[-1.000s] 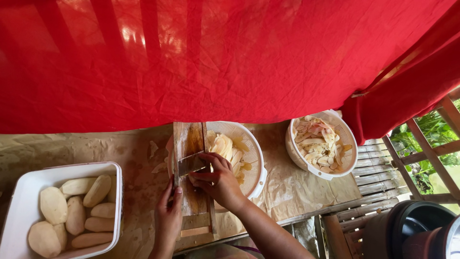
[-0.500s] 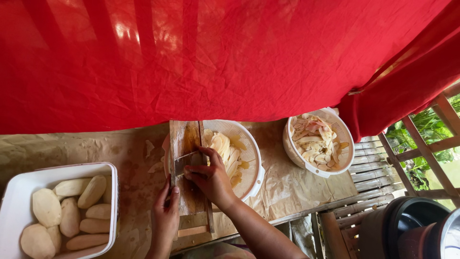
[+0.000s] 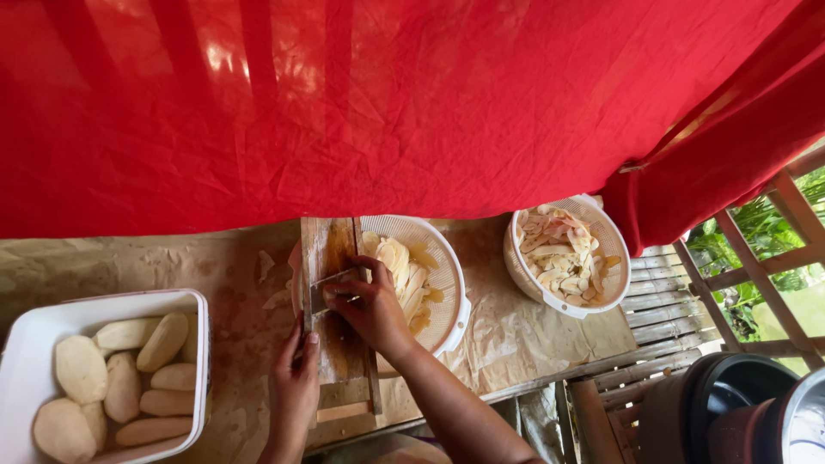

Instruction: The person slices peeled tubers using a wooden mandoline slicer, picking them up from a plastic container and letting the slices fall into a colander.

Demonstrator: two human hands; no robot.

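Across the whole top of the view a red cloth (image 3: 412,103) hangs and hides everything behind the table (image 3: 533,335), which is covered in creased brown paper. At the table's left edge stands a white tub (image 3: 202,344), cut off by the frame's left and bottom sides, holding pale peeled roots (image 3: 129,378). Near the middle of the table sits a white basket (image 3: 451,283) with thin pale slices (image 3: 400,266) in it; its left part is hidden under a wooden slicer board (image 3: 331,249). A second white basket (image 3: 524,266), well apart toward the table's right edge, holds more slices mixed with pinkish scraps.

The slicer board lies with its long axis running from the near edge of the table to the far edge, its far end resting over the middle basket. The right hand (image 3: 369,309) is clenched over the metal blade area at the board's middle; whatever it presses there is hidden under the fingers and cannot be made out. The left hand (image 3: 295,387) grasps the board's left rim near the near end, fingers curled around it. Both forearms are cut off at the bottom of the frame.
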